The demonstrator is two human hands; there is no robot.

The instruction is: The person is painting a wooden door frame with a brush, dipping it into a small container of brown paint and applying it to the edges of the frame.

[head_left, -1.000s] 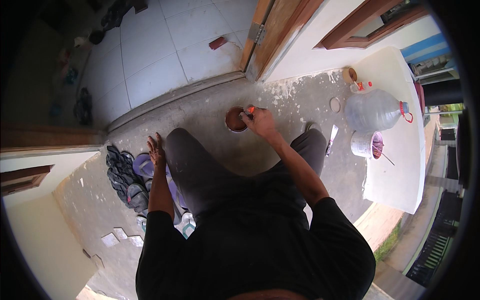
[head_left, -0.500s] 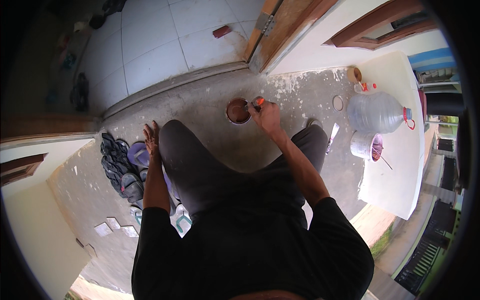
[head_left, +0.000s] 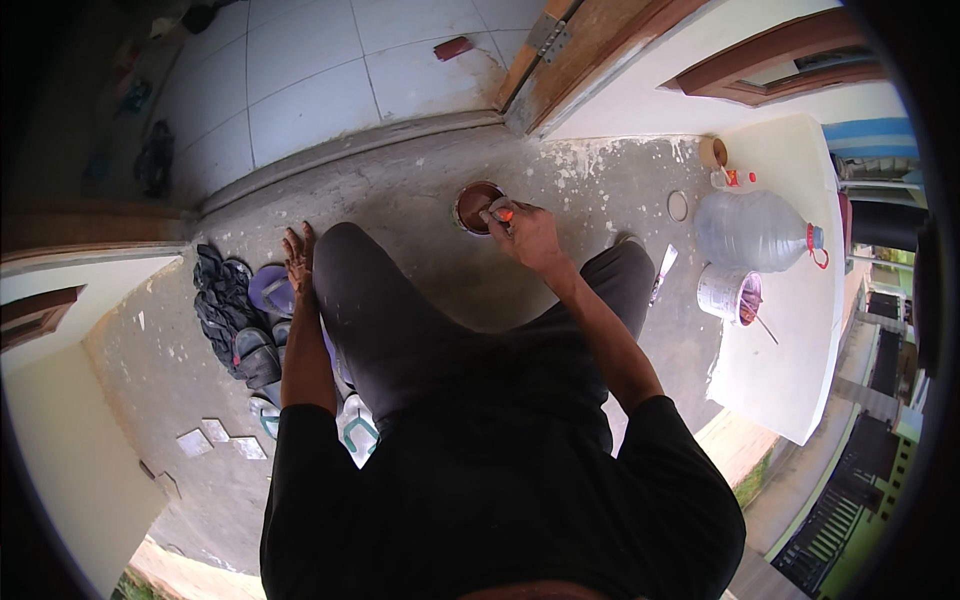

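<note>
On the concrete floor ahead of me stands a round tin of brown paint. My right hand is closed over its near right rim. Out of the fist pokes the orange handle end of what looks like a paintbrush; its bristles are hidden by the hand and the tin. My left hand rests against the outer side of my left knee, fingers spread and holding nothing. Close by it lie a purple sandal and a heap of black cloth.
To the right are a large clear water jug, a white bucket with a stick in it, a roll of tape and a small bottle. A doorway with a raised sill lies ahead. Tile pieces lie at left.
My right hand has shifted slightly left and down, closer over the tin, and the orange handle has tilted with it. My left hand stays by the knee. The view has tilted a little.
</note>
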